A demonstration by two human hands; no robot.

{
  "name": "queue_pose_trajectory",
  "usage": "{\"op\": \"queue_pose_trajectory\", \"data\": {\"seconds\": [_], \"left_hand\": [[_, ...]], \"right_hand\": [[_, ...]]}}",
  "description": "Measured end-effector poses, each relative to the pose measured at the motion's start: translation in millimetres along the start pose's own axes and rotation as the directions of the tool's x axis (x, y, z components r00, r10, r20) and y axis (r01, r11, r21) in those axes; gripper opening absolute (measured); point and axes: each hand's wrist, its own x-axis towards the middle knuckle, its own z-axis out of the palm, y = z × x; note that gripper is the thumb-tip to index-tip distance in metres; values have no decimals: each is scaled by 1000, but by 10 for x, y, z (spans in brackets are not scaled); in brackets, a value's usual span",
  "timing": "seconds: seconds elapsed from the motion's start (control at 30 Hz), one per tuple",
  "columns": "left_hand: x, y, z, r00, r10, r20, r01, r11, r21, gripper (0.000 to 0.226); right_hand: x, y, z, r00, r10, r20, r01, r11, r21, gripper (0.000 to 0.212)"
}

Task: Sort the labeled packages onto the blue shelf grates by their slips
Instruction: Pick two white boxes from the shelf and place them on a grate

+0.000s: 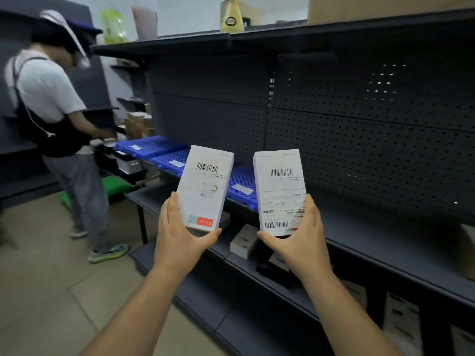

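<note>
Left box (204, 187) and right box (281, 191): each face carries barcodes (281, 172) and fine print too blurred to read; the red patch (201, 221) on the left box is likewise illegible.

The dark pegboard shelving unit (359, 124) carries a yellow bottle (232, 18) and a cardboard box (385, 9) on its top shelf and a small pale box (244, 241) on a lower shelf, with a person (48, 98) in a white shirt standing off its left end, near a low green object (115, 186).
</note>
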Motion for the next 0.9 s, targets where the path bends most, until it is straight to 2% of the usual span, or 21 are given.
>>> {"op": "queue_pose_trajectory", "data": {"seconds": [0.2,0.4,0.67,0.9], "left_hand": [[793,-963,-431,1000,-3,-5,3,1000,-4,123],[1459,-1430,-324,998,29,51,-29,1000,-9,123],[2152,-1429,615,976,109,187,-91,991,-101,120],[2740,-1166,1587,925,150,350,-109,985,-136,120]], "right_hand": [[218,-533,1161,999,25,29,-23,998,-64,134],[618,-742,1737,998,66,-9,-66,992,-103,134],[1291,-299,1852,976,171,-138,-191,970,-150,135],[2018,186,1681,903,292,-315,-354,921,-162,135]]}}
